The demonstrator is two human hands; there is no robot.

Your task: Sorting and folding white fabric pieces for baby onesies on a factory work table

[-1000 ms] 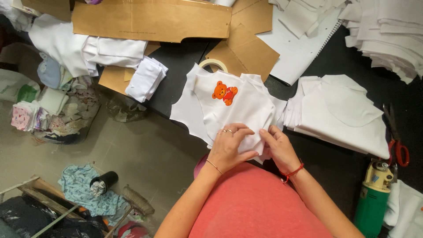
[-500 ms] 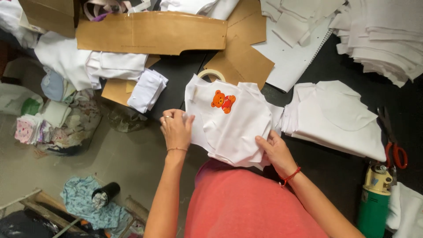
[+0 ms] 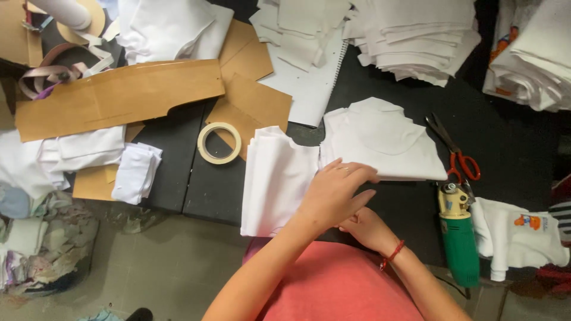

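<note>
**Soft white fabric under two bare hands**

A dark worktable point(image 3: 178, 154) carries stacks of cut white cloth, brown card patterns point(image 3: 119, 98), red-handled scissors point(image 3: 458, 154) and a tape roll point(image 3: 219, 142). At its near edge lies a folded white fabric piece point(image 3: 276, 178), likely light, limp and quick to slide or unfold; best taken flat or at a folded edge. The left hand point(image 3: 336, 193) rests open, fingers spread, touching its right edge. The right hand point(image 3: 369, 229) sits below, partly hidden; whether it grips anything I cannot tell.
</note>
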